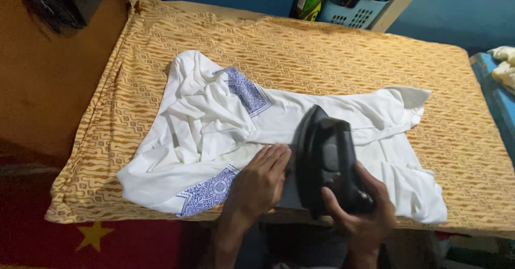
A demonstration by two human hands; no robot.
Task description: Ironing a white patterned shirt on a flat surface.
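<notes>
**Op:** Head view, reading left to right. Far left: red cloth with a yellow star point(93, 235) below the table edge. Then the table cover point(343, 49), orange-and-cream wavy pattern, spread over the whole top.

**Eng:** Garment position?

**Op:** White garment point(214, 124) lies mid-table, crumpled on its left half, flatter toward the right. Two blue patterned panels on it: one upper left point(247, 92), one at the near hem point(206, 194).

**Eng:** Hands?

**Op:** My left hand point(260, 183) is flat, palm down, fingers stretched out, pressing the cloth just beside the iron. Nothing gripped. My right hand point(360, 212) is wrapped around the handle of the black iron point(324, 156), fingers closed on it.

**Eng:** Iron contact?

**Op:** Iron sits on the garment right of centre, nose pointing away from me. The two hands are close, the iron's near end between them.

**Eng:** Anything further right?

**Op:** Top edge: light blue perforated basket point(351, 11) holding a few items, too blurred to name. Far right: a pale cloth bundle point(504, 65) on a blue surface, well apart from the garment.
</notes>
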